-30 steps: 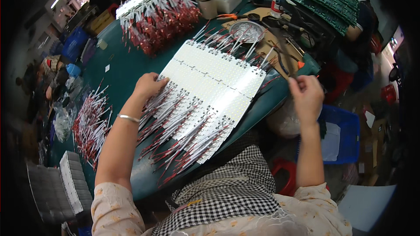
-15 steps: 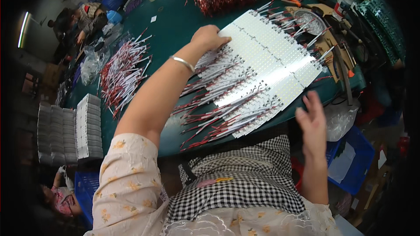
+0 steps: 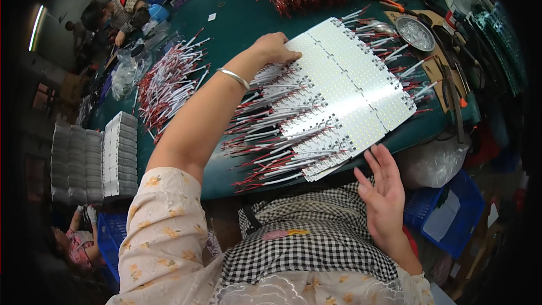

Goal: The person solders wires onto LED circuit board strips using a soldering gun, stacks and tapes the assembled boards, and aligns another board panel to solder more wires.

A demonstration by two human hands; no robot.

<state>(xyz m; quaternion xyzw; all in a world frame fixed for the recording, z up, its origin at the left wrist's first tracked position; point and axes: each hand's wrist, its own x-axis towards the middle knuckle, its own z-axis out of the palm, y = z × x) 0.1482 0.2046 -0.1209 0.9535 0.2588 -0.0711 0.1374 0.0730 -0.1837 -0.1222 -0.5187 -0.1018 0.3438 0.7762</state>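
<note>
Boards: a white stack on the green table, right in front of the worker, one corner reaching the near edge.
Left hand: at their far left corner, thumb over the top, fingers curled by the rim; I can't tell whether any are tucked under.
Right hand: empty, fingers spread, palm half turned up, just beside the near edge; contact is hard to judge.
Wires: white and red, sticking out thickly on the left, more on the far side.
Blade: dark, lying right of the boards, among tools.
Just changed: the right hand was up at that blade a second ago and has dropped beside the boards, so it's free and only the left is surely on them.
</note>
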